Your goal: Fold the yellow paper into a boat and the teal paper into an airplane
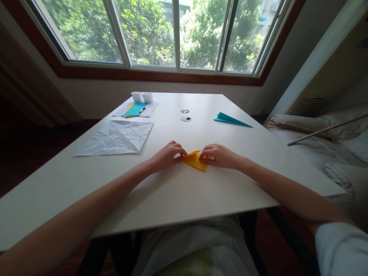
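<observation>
A folded piece of yellow paper [195, 161] is between my two hands, over the near middle of the table. My left hand [169, 155] pinches its left, pointed end between thumb and fingers. My right hand [217, 155] grips the right part, with the fingers over the upper layer and the thumb below. A flap of the paper stands up a little along its top edge. The fingertips hide parts of both ends.
On the white table [172, 203] lie a creased white sheet [117, 136] at left and a folded teal paper plane [232, 120] at right. Farther back are teal paper [136, 109], a pen [143, 108], white cups [142, 97] and two round discs [185, 119].
</observation>
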Demonstrator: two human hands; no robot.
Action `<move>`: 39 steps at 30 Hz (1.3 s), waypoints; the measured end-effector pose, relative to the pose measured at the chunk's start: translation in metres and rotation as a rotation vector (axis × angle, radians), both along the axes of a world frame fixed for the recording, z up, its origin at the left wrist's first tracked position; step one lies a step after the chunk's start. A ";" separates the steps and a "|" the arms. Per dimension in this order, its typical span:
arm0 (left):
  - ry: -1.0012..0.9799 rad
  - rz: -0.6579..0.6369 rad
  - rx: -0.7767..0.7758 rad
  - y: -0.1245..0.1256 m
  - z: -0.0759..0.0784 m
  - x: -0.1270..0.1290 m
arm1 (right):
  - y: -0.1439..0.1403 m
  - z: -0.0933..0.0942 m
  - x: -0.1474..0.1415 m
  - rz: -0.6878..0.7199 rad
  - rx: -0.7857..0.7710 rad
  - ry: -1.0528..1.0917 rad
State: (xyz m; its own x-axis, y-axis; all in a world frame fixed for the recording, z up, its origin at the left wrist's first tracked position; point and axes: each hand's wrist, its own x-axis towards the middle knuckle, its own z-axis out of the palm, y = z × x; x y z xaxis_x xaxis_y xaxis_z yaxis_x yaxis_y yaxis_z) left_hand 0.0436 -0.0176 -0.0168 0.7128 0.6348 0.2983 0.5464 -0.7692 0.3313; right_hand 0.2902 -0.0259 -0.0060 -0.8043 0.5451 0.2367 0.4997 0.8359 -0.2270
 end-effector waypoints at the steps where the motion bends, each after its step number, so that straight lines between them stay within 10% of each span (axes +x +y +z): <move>1: 0.014 -0.028 -0.001 0.000 0.001 -0.001 | 0.000 0.000 0.000 -0.030 -0.019 0.002; 21: 0.318 -0.184 0.175 -0.028 0.010 0.019 | -0.001 -0.005 0.003 0.051 0.129 -0.076; 39: 0.496 -0.099 0.250 -0.040 0.012 0.023 | -0.018 0.028 0.012 0.201 -0.095 -0.210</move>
